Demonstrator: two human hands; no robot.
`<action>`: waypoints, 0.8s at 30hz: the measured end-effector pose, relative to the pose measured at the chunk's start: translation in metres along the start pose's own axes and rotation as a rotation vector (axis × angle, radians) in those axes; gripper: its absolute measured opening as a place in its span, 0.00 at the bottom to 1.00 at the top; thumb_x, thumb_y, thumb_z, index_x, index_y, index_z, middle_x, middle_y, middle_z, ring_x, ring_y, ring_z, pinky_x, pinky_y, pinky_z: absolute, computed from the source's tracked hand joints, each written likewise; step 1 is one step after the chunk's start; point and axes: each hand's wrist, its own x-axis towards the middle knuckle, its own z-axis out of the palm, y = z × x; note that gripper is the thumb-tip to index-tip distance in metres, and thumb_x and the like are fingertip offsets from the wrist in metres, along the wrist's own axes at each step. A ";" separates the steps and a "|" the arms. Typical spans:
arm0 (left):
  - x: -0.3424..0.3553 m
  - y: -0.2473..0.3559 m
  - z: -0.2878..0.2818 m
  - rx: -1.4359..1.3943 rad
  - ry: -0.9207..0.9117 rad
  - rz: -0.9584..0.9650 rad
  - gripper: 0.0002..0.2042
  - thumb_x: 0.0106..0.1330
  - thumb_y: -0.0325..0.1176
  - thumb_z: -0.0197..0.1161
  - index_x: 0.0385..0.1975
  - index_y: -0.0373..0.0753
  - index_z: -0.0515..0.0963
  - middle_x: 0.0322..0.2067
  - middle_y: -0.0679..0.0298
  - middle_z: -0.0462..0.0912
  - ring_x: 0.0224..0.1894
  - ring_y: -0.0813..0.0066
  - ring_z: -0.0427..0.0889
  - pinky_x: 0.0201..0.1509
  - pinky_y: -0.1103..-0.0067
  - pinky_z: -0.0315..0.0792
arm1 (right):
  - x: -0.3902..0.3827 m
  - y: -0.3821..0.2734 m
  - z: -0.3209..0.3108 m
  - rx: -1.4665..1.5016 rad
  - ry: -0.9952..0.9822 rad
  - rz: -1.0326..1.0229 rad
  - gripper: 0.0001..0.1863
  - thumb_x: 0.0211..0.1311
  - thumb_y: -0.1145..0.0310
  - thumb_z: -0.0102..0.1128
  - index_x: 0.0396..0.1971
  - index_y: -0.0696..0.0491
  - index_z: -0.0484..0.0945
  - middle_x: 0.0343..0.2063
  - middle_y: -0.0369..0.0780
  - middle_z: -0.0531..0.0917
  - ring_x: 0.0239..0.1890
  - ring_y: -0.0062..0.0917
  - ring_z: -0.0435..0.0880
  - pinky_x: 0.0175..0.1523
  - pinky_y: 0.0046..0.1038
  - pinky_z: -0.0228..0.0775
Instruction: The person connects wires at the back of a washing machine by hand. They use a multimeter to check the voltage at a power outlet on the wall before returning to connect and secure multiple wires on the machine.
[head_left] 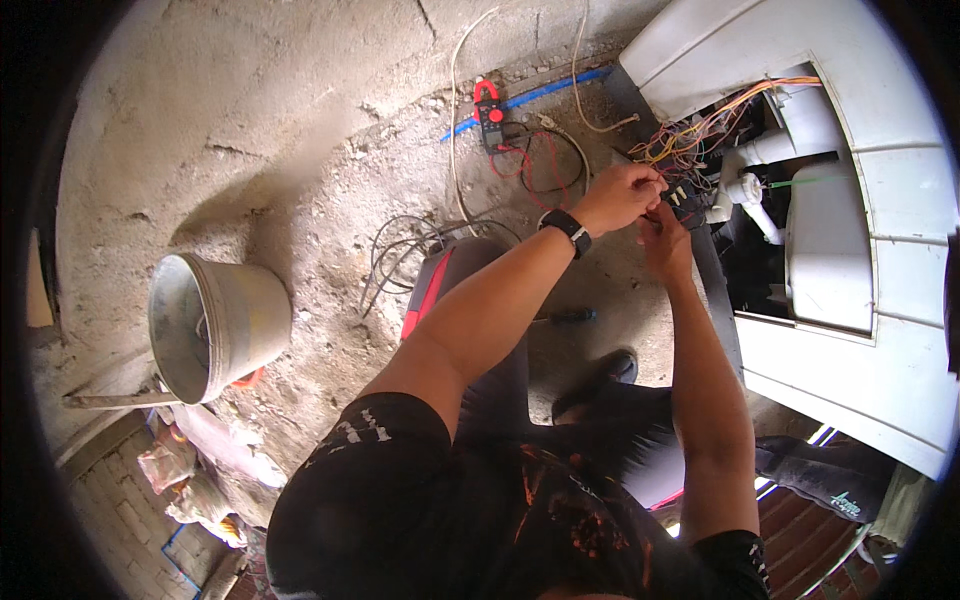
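Observation:
My left hand (622,198), with a dark watch on its wrist, is closed in a pinch at the edge of a white appliance that looks like a washing machine (840,375). Just below it, my right hand (667,243) is also closed, its fingertips close to the left ones. What the fingers hold is too small to make out. Beside them lies a dark part with pale connectors (682,200). A bundle of coloured wires (690,140) runs out of the appliance's opening, where white plastic pipework (745,190) shows.
A red and black clamp meter (489,115) with leads lies on the rough ground near a blue pipe (555,93). Pale cables trail by the wall. A dirty bucket (245,320) stands at left. A screwdriver (570,317) lies near my shoe (600,385).

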 end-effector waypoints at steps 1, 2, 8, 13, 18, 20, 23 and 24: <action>-0.001 0.001 0.003 0.070 0.037 0.006 0.12 0.76 0.36 0.56 0.46 0.34 0.82 0.33 0.62 0.86 0.37 0.76 0.84 0.43 0.76 0.79 | -0.002 -0.001 0.000 -0.093 0.003 -0.021 0.14 0.66 0.72 0.60 0.51 0.54 0.77 0.40 0.47 0.87 0.40 0.39 0.88 0.45 0.37 0.79; -0.004 0.002 0.004 0.142 0.083 0.010 0.13 0.75 0.36 0.57 0.45 0.34 0.83 0.33 0.61 0.86 0.37 0.75 0.85 0.44 0.75 0.79 | -0.006 0.000 0.001 -0.184 0.001 -0.050 0.14 0.67 0.72 0.61 0.51 0.55 0.76 0.42 0.45 0.87 0.41 0.35 0.88 0.45 0.37 0.79; 0.004 -0.004 0.072 0.355 0.241 0.283 0.08 0.61 0.35 0.60 0.29 0.42 0.85 0.32 0.53 0.86 0.39 0.50 0.85 0.46 0.56 0.77 | -0.015 0.023 -0.009 -0.218 -0.037 -0.150 0.18 0.67 0.73 0.61 0.56 0.57 0.73 0.49 0.43 0.84 0.49 0.29 0.83 0.52 0.34 0.75; -0.009 0.008 0.088 0.273 0.308 0.199 0.06 0.60 0.34 0.60 0.28 0.43 0.83 0.31 0.56 0.85 0.38 0.50 0.85 0.44 0.57 0.77 | -0.017 0.029 -0.021 -0.145 -0.045 -0.161 0.22 0.67 0.75 0.61 0.60 0.58 0.70 0.55 0.43 0.80 0.54 0.27 0.80 0.58 0.32 0.71; -0.004 0.015 0.062 0.341 0.164 0.335 0.05 0.61 0.30 0.58 0.31 0.41 0.82 0.34 0.53 0.84 0.41 0.49 0.83 0.46 0.59 0.76 | -0.026 0.033 -0.046 -0.097 -0.039 -0.298 0.26 0.67 0.77 0.61 0.65 0.59 0.68 0.60 0.42 0.77 0.60 0.26 0.76 0.64 0.30 0.67; -0.005 0.012 0.033 0.119 0.173 0.282 0.08 0.64 0.34 0.61 0.33 0.37 0.82 0.36 0.54 0.85 0.40 0.57 0.85 0.45 0.67 0.78 | -0.032 0.002 -0.038 0.189 -0.052 -0.071 0.27 0.68 0.76 0.61 0.66 0.57 0.67 0.60 0.42 0.78 0.54 0.23 0.81 0.60 0.27 0.72; -0.004 0.012 -0.014 0.074 0.100 0.200 0.12 0.74 0.38 0.59 0.46 0.37 0.84 0.34 0.65 0.85 0.37 0.78 0.83 0.43 0.77 0.77 | -0.034 -0.037 -0.044 0.029 -0.025 -0.090 0.29 0.63 0.72 0.67 0.63 0.53 0.69 0.55 0.41 0.81 0.38 0.21 0.86 0.45 0.25 0.77; -0.006 0.015 -0.023 -0.118 0.078 0.106 0.13 0.74 0.38 0.60 0.48 0.37 0.83 0.34 0.67 0.84 0.36 0.81 0.81 0.43 0.80 0.77 | -0.035 -0.052 -0.051 0.015 -0.004 -0.075 0.27 0.62 0.72 0.68 0.61 0.53 0.70 0.53 0.42 0.81 0.37 0.24 0.87 0.45 0.27 0.78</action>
